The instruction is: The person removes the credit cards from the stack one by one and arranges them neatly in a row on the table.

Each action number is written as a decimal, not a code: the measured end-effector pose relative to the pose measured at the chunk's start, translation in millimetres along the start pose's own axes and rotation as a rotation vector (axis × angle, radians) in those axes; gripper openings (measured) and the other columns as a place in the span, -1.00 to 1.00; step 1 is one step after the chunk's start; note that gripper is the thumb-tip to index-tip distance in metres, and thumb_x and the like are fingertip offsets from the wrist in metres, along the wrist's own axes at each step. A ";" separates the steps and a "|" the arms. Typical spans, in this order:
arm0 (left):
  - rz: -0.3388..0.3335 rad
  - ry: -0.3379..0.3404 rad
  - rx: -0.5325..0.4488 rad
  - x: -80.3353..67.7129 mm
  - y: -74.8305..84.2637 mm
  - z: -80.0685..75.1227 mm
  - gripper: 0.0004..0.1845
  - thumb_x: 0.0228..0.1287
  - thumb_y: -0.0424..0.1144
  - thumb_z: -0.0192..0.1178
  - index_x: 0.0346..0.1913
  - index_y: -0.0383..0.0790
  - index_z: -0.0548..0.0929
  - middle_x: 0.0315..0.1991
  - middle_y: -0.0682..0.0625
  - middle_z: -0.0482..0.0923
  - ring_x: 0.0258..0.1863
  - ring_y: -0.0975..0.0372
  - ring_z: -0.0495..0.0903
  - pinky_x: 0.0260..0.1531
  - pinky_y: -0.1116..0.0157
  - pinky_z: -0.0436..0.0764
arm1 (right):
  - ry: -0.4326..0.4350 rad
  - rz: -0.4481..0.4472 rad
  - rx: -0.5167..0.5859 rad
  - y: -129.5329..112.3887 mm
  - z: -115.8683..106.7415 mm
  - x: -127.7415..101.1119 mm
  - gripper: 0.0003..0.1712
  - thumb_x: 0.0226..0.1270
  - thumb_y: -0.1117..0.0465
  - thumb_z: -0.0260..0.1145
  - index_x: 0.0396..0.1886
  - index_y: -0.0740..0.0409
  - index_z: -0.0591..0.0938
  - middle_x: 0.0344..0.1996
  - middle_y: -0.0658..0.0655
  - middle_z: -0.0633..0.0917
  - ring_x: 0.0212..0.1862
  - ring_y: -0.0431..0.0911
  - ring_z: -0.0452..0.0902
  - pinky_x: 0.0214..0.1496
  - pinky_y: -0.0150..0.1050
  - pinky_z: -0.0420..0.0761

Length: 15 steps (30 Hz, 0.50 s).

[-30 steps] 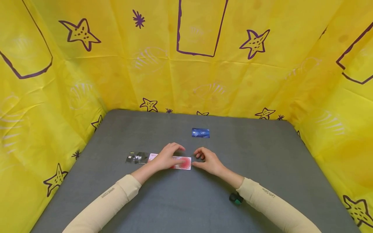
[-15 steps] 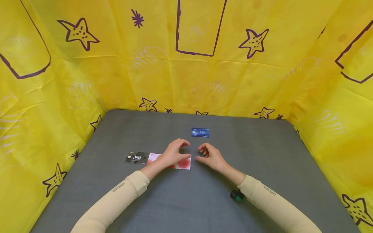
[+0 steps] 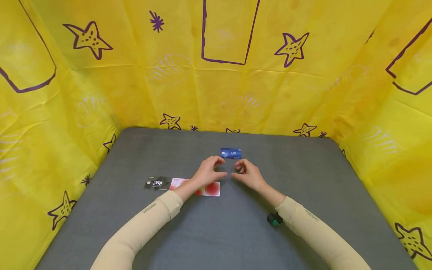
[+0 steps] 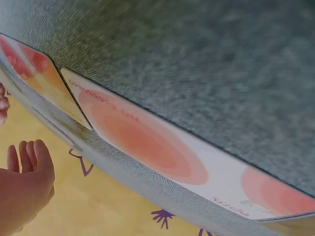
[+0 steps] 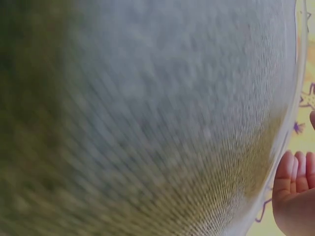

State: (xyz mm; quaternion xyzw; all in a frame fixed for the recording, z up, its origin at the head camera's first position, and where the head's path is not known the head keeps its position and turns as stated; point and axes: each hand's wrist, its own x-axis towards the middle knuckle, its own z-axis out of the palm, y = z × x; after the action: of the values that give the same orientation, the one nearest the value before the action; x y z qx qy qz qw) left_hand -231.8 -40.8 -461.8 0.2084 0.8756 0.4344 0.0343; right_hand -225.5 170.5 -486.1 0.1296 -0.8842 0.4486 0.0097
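A blue card marked VIP [image 3: 231,153] lies flat near the far side of the grey table. Just in front of it are both hands, fingers loosely curved and facing each other across a gap. My left hand [image 3: 210,170] is at the card's near left and holds nothing; its fingers also show in the left wrist view [image 4: 29,187]. My right hand [image 3: 250,175] sits at the near right, likewise holding nothing. Behind the left wrist lie pink cards with red circles [image 3: 212,188], partly covered by the forearm. Side by side with them is a black Vip card [image 3: 158,183].
The grey cloth-covered table [image 3: 216,232] meets a yellow curtain [image 3: 189,90] with starfish drawings at the back and sides. A small black and green device [image 3: 275,219] shows under the right sleeve cuff.
Both hands have moved away from the pink cards, forward toward the blue card, with the left also shifting right. The cards lie in the same places.
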 end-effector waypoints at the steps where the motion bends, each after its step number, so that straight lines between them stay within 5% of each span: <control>1: -0.003 0.006 -0.003 1.6 -0.4 0.5 -0.54 0.10 -0.25 0.45 0.04 -0.30 0.57 -0.02 -0.14 0.55 0.05 0.02 0.55 0.10 0.15 0.50 | 0.003 0.011 -0.002 0.7 -0.7 1.7 -0.58 0.08 0.22 0.53 -0.10 0.19 0.56 -0.29 0.11 0.61 -0.32 -0.09 0.45 -0.25 -0.26 0.46; 15: -0.077 0.087 0.022 26.7 -8.0 4.3 -0.55 0.06 -0.23 0.47 -0.01 -0.34 0.58 -0.14 -0.20 0.57 -0.15 0.06 0.52 -0.06 0.18 0.52 | 0.029 0.139 -0.007 3.7 -6.3 22.3 -0.53 0.10 0.18 0.52 -0.06 0.22 0.52 -0.23 0.15 0.63 -0.26 -0.03 0.46 -0.20 -0.23 0.45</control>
State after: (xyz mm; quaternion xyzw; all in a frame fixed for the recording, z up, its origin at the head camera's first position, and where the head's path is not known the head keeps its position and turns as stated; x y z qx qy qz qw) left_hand -257.7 -31.4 -467.4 0.1555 0.8884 0.4318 0.0106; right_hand -248.5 172.7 -482.3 0.0613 -0.8924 0.4469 -0.0083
